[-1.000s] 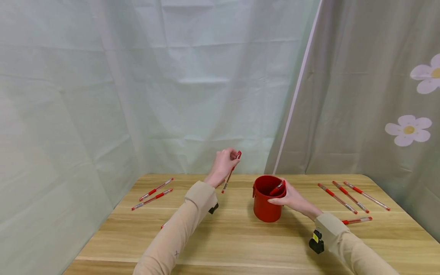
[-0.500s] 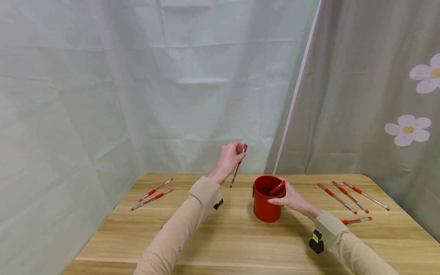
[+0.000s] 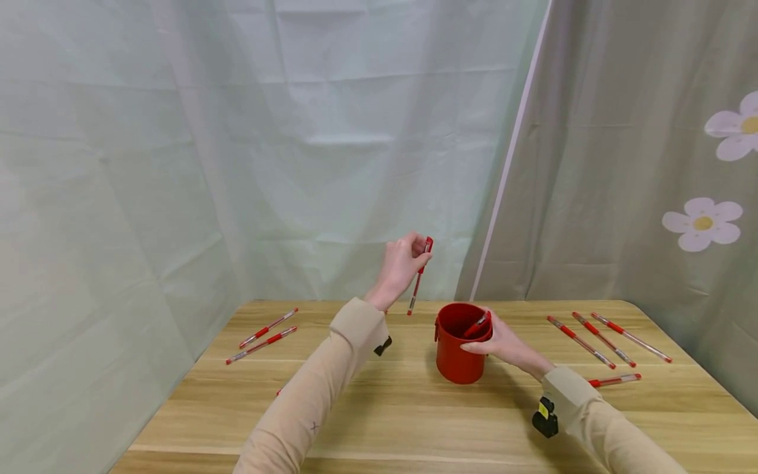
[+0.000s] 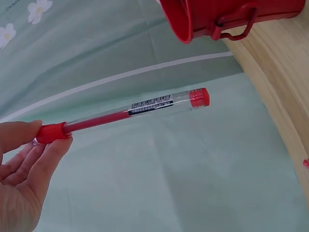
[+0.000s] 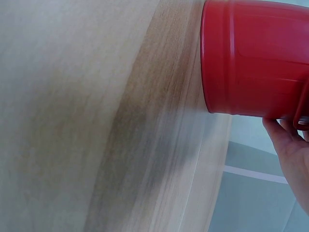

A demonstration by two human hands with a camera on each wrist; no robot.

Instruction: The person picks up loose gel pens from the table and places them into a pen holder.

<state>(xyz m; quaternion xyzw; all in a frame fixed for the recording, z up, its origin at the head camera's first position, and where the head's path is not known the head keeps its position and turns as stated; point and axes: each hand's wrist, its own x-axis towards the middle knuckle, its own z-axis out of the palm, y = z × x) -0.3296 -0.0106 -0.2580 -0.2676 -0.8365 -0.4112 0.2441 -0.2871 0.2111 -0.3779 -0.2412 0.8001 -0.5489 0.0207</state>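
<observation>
My left hand (image 3: 400, 266) pinches a red gel pen (image 3: 415, 293) near its capped upper end. The pen hangs nearly upright above the table, left of the red metal bucket (image 3: 459, 362) and higher than its rim. In the left wrist view, thumb and fingers hold the pen's red grip part, and its clear barrel (image 4: 178, 102) with a barcode label points towards the bucket. My right hand (image 3: 506, 342) grips the bucket at its right side, thumb on the front and fingers mostly hidden behind. Another red pen (image 3: 478, 324) leans inside the bucket, its lower part hidden.
Two pens (image 3: 262, 344) lie at the table's left, and three pens (image 3: 601, 339) at the right. One more pen (image 3: 616, 380) lies by the right sleeve. Part of another (image 3: 279, 392) shows beside the left sleeve. A curtain (image 3: 355, 164) hangs behind the wooden table (image 3: 403, 421).
My left hand has moved up and to the right with its pen, which now hangs closer to upright. The right hand and the bucket have stayed in place.
</observation>
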